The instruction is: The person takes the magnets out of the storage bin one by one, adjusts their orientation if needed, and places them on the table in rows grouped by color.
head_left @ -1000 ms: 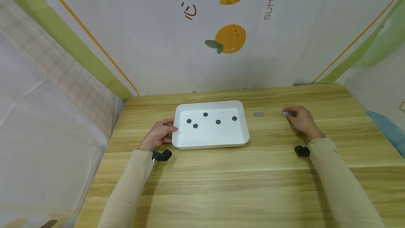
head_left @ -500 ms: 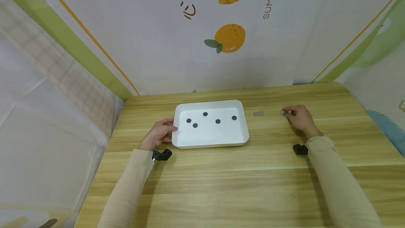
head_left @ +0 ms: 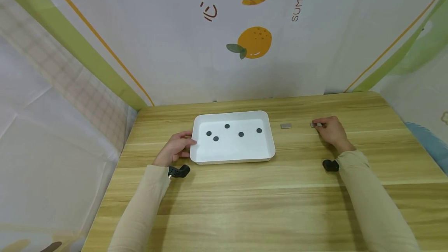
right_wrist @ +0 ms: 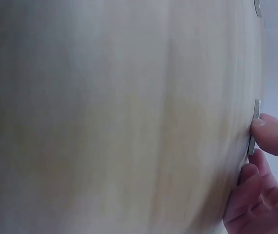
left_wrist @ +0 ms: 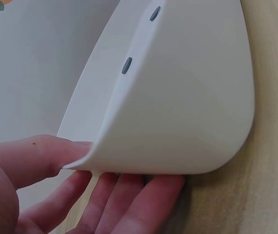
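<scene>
My left hand [head_left: 174,149] grips the left end of a white rectangular tray [head_left: 231,158], with the thumb over the rim and the fingers against the outer wall in the left wrist view. Several dark round discs [head_left: 241,134] lie scattered on the tray's floor. To the right, my right hand [head_left: 334,132] pinches a small flat silver-grey rectangular piece [right_wrist: 257,108] by its long edges, at the table surface. Part of that piece is hidden by the thumb and fingers. A similar grey rectangular piece [head_left: 286,126] lies between the tray and the right hand.
A wood-grain table [head_left: 252,201] carries everything. Behind it hangs a white cloth [head_left: 168,49] printed with oranges, and more cloth closes in the left and right sides. Black wrist cameras [head_left: 179,171] sit under both sleeves.
The right wrist has shifted slightly left, while its fingers stay on the grey piece. Left hand, tray and discs have kept their places.
</scene>
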Available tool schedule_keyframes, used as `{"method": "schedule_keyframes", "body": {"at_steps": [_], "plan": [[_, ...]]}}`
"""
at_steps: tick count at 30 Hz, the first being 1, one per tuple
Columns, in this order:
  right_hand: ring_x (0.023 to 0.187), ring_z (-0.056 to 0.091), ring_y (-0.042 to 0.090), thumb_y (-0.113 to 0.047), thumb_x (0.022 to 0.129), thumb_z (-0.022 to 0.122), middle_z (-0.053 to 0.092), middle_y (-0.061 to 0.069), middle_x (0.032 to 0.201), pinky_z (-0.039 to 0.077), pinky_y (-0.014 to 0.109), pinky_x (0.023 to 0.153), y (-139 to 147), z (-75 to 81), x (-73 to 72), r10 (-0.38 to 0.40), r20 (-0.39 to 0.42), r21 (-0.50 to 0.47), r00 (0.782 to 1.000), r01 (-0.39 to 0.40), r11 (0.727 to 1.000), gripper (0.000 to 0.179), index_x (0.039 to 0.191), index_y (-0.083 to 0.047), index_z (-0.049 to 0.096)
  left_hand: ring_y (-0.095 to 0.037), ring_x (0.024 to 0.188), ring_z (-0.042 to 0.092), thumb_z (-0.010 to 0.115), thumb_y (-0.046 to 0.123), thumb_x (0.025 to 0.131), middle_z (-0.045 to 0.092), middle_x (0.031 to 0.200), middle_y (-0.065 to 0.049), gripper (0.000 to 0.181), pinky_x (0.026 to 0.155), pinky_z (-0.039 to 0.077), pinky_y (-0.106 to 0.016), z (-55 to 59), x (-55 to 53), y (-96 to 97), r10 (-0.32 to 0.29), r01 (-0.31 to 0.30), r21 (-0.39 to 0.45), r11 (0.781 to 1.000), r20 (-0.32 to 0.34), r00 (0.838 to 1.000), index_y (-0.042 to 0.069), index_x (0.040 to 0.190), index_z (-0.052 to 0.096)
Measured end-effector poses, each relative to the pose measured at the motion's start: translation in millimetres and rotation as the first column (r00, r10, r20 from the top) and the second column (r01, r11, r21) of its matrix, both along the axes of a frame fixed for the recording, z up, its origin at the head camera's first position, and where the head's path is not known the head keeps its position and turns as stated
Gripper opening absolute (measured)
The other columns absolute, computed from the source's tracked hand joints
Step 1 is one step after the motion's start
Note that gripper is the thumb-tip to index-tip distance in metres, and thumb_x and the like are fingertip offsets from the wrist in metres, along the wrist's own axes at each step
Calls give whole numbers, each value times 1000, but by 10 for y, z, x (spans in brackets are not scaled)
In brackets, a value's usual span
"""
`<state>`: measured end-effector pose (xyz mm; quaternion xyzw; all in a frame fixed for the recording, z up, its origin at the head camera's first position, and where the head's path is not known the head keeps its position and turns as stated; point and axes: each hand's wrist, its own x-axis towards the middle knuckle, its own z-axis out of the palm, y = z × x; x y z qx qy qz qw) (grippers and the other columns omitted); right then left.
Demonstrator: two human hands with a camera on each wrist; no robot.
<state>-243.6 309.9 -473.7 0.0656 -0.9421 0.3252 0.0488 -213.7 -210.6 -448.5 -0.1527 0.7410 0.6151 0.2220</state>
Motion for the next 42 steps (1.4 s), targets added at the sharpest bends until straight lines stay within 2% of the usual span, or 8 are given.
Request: {"method": "schedule_keyframes", "body": {"at_steps": [17, 22, 27, 31, 33, 36, 38, 42], "plan": [[111, 55, 52, 1, 92, 55, 61, 35, 114, 43, 61, 95, -12, 9, 18, -11, 20, -14, 1000, 11, 1000, 26, 113, 12, 64, -12, 77, 66, 60, 5, 91, 50, 138, -19, 58, 64, 59, -29, -1, 0, 7, 9, -9, -7, 1000, 2, 1000, 5, 145, 38], [120, 45, 55, -4, 95, 52, 48, 41, 129, 39, 64, 100, -4, 40, 20, -14, 115, -107, 993, 26, 994, 39, 130, 14, 50, -11, 78, 66, 59, 4, 90, 50, 138, -19, 61, 63, 59, -29, -3, 3, 2, 8, -8, 9, 1000, -5, 1000, 4, 146, 36], [130, 32, 56, -13, 96, 54, 32, 43, 139, 32, 64, 106, -48, 92, 22, -97, 204, -190, 974, 137, 972, 52, 139, 12, 38, -11, 78, 66, 59, 5, 91, 51, 138, -19, 59, 63, 59, -29, 2, 13, -10, 13, -13, 13, 1000, -4, 1000, 5, 146, 37], [118, 46, 47, -15, 95, 57, 40, 38, 136, 44, 51, 96, -179, 156, 38, -175, 161, -221, 971, 208, 953, 49, 135, 10, 45, -11, 78, 66, 59, 5, 91, 51, 138, -19, 60, 64, 60, -30, 1, 15, -10, 13, -13, 16, 1000, -4, 1000, 5, 146, 37], [101, 56, 32, -14, 94, 58, 45, 34, 132, 50, 37, 81, -277, 220, 45, -187, 113, -247, 976, 210, 946, 45, 132, 9, 49, -12, 79, 66, 60, 5, 90, 51, 138, -19, 60, 64, 60, -30, 0, 13, -9, 15, -15, 19, 1000, -2, 1000, 5, 146, 37], [81, 51, 9, -13, 95, 56, 50, 29, 128, 44, 17, 63, -451, 345, 49, -168, 44, -282, 985, 174, 944, 40, 130, 6, 52, -11, 78, 66, 60, 4, 90, 50, 138, -20, 60, 64, 60, -30, 0, 10, -6, 11, -11, 18, 1000, -4, 1000, 5, 146, 37], [80, 48, 4, -12, 95, 57, 51, 27, 127, 42, 12, 61, -583, 430, 47, -151, 15, -317, 988, 148, 937, 40, 130, 5, 53, -11, 77, 66, 60, 4, 90, 50, 139, -20, 61, 63, 59, -29, -4, 4, -5, 8, -8, 15, 1000, -7, 1000, 5, 146, 37], [92, 48, 11, -15, 95, 57, 54, 23, 127, 42, 14, 71, -866, 543, 24, -118, 7, -400, 993, 111, 910, 38, 130, 1, 53, -10, 77, 66, 59, 4, 91, 48, 141, -21, 61, 63, 59, -28, -1, -5, 1, 4, -4, 10, 1000, -5, 1000, 4, 147, 36]]}}
